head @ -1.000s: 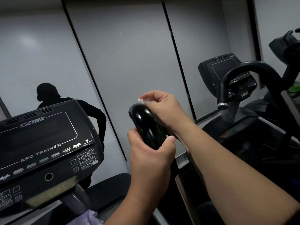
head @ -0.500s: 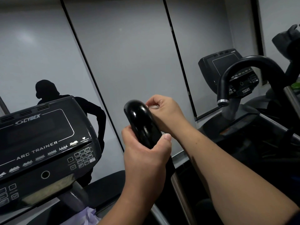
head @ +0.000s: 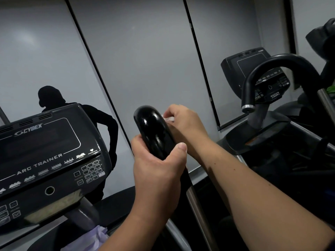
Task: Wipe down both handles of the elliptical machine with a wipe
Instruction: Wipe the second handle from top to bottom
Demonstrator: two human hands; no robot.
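At centre frame the left hand (head: 157,169) is wrapped around the black handle (head: 154,131), thumb on the near side and fingers curled behind — a steadying grip, it seems, so the swinging bar does not drift under pressure. Just above and to the right, the right hand (head: 184,122) is closed on a white wipe (head: 169,119), pressing it against the handle's far side near the rounded top; only a scrap of wipe shows between fingers and gloss. Working from the top lets the cloth travel down toward the holding hand. At lower left sits the console (head: 49,156); another curved handle (head: 275,69) stands at upper right — probably a neighbouring machine's.
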